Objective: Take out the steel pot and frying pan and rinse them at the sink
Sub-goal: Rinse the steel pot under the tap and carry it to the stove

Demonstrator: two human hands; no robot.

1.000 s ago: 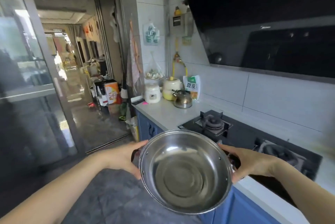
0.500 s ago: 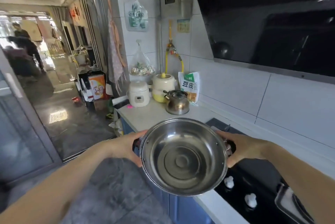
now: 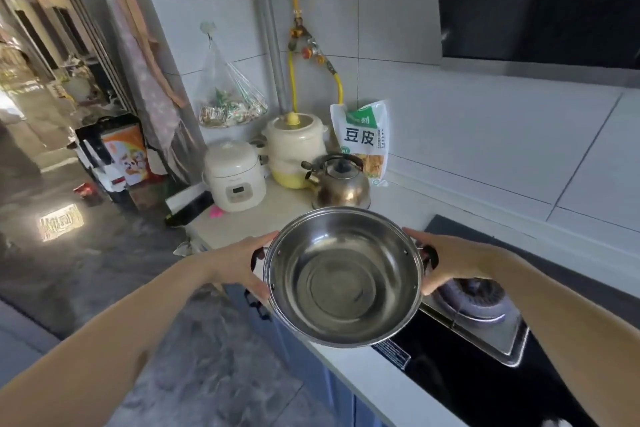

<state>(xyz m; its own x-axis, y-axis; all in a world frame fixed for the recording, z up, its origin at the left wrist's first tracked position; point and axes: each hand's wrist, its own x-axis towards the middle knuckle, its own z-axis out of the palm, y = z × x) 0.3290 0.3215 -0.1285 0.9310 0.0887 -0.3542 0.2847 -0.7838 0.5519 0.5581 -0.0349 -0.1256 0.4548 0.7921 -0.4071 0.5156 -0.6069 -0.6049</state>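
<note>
Pot [image 3: 344,276], steel and empty, sits at the centre of the frame, held in the air above the front edge of the worktop [image 3: 249,219] and tilted so its inside faces the camera. Left hand [image 3: 239,262] grasps the black handle on the pot's left side, thumb along the rim and fingers curled under. Right hand [image 3: 450,258] grasps the matching handle on the right side in the same way. Both forearms reach in from the lower corners of the frame.

Below and right of the pot lies a black hob [image 3: 485,374], with one burner [image 3: 476,298] just under the right hand. Behind the pot, in the middle of the frame, a metal kettle [image 3: 341,184] stands on the worktop, close to the pot's far rim in the picture. Left of the kettle stands a small white cooker [image 3: 233,175], and between them, further back, a cream crock [image 3: 294,149] with a yellow base. A green and white packet [image 3: 363,139] leans on the tiled wall behind the kettle. A clear bag [image 3: 228,97] hangs from a wall hook above the cooker. A dark hood [image 3: 536,1] fills the upper right of the frame
</note>
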